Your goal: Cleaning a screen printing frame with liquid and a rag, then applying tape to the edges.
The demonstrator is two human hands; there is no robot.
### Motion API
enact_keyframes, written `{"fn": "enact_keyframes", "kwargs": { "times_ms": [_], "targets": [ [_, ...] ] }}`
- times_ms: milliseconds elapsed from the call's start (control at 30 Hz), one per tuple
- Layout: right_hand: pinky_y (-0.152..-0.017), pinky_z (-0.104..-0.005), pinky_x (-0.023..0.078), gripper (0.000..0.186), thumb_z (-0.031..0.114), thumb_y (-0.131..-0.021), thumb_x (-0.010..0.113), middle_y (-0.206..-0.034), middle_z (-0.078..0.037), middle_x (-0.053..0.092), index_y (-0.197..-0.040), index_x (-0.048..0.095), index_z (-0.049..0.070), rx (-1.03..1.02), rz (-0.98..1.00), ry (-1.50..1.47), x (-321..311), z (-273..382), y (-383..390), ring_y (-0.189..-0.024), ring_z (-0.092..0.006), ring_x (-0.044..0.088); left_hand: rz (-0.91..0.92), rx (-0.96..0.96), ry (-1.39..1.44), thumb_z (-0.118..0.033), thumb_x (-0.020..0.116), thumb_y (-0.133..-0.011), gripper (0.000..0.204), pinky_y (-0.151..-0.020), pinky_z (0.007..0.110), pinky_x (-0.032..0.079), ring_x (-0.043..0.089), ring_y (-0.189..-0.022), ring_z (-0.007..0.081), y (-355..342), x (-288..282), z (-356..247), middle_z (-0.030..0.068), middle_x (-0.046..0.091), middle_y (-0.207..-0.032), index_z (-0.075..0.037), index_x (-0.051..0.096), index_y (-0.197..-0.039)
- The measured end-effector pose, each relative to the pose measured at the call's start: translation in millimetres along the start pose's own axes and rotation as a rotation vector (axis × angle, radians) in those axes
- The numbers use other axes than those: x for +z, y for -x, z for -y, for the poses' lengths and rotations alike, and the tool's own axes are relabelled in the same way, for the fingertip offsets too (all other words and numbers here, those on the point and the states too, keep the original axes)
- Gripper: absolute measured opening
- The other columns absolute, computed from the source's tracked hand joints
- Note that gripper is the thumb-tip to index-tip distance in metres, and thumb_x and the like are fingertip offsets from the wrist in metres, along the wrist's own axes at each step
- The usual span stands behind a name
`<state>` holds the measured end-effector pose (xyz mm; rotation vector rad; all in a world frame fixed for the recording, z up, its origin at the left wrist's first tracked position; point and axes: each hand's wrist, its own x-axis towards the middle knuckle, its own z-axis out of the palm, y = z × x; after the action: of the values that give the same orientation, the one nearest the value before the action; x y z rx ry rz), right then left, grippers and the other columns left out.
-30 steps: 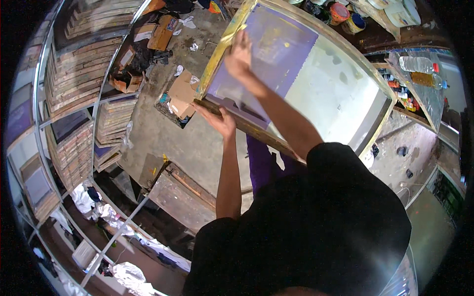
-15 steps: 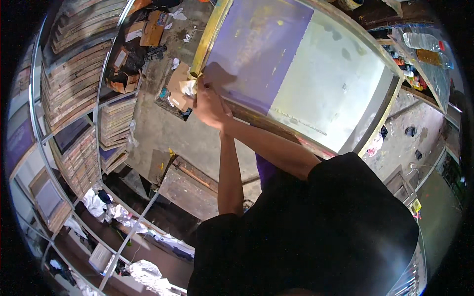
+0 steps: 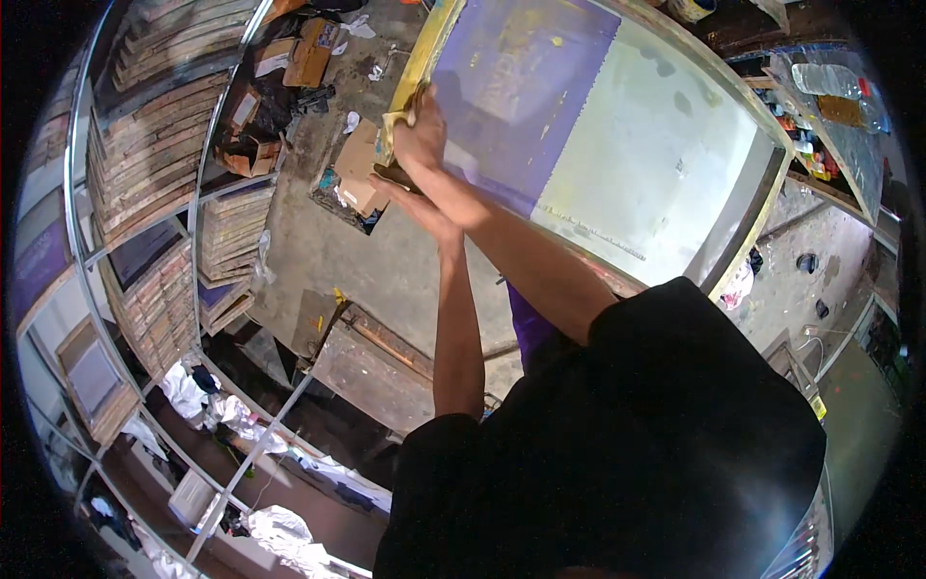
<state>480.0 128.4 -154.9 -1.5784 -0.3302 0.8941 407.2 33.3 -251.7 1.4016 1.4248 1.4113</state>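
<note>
Two hands at left edge of big framed screen (image 3: 666,145): right hand (image 3: 422,135) closed on yellowish cloth (image 3: 394,130), left hand (image 3: 410,203) flat under frame. Purple half coated, pale half bare.

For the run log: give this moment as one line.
left hand: on frame edge | right hand: on frame edge | frame: large, tilted, mesh part purple | floor: concrete, cardboard scraps

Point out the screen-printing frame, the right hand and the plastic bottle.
screen-printing frame (image 3: 675,183): head view, pale part of its mesh.
right hand (image 3: 422,135): head view, back of the hand.
plastic bottle (image 3: 825,80): head view, its clear body.
</note>
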Motion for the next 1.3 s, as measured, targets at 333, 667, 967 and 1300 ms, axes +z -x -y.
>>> {"fn": "enact_keyframes", "kwargs": {
  "times_ms": [333, 667, 967, 1300],
  "targets": [
    [-0.091, -0.0393, 0.049, 0.073, -0.006, -0.084, 0.051, -0.132, -0.025, 0.054, -0.15, 0.022, 0.002, -0.263, 0.1, -0.048, -25.2, -57.8, -27.7, -0.115, -0.0391, 0.058, 0.098, 0.129, -0.272, -0.051, 0.063, -0.084, 0.108, -0.12, 0.051, 0.008, 0.004, -0.147, 0.0439, -4.7, 22.4, -40.9, 0.0302, 0.004, -0.158, 0.005, 0.003, -0.152],
    [-0.087, -0.0474, 0.045, 0.086, -0.002, -0.086, 0.053, -0.134, -0.025, 0.05, -0.153, -0.001, 0.002, -0.632, -0.131, 0.479, -38.5, -58.6, -31.5, -0.102, -0.0357, 0.058, 0.218, 0.266, -0.305, -0.059, 0.06, -0.086, 0.109, -0.119, 0.053, 0.008, 0.003, -0.147, 0.0458, -9.1, 25.4, -45.4, 0.0302, 0.003, -0.158, 0.004, 0.003, -0.153],
    [-0.099, -0.0324, 0.043, 0.081, -0.003, -0.089, 0.048, -0.143, -0.024, 0.043, -0.154, 0.0, 0.002, -0.119, 0.189, -0.089, -36.4, -36.6, -41.7, -0.129, -0.033, 0.047, 0.124, 0.129, -0.304, -0.059, 0.06, -0.086, 0.108, -0.119, 0.053, 0.008, 0.004, -0.147, 0.0453, -7.1, 22.6, -37.2, 0.0301, 0.003, -0.158, 0.004, 0.004, -0.153],
    [-0.096, -0.0339, 0.046, 0.079, 0.004, -0.092, 0.042, -0.15, -0.027, 0.029, -0.157, -0.001, 0.015, -0.427, 0.058, 0.358, -29.3, -54.8, -26.5, -0.134, -0.0323, 0.041, 0.202, 0.115, -0.365, -0.075, 0.065, -0.072, 0.129, -0.119, 0.048, 0.005, 0.002, -0.149, 0.0376, -7.2, 21.0, -39.6, 0.0237, 0.001, -0.16, -0.001, -0.001, -0.154]
  ]
}}
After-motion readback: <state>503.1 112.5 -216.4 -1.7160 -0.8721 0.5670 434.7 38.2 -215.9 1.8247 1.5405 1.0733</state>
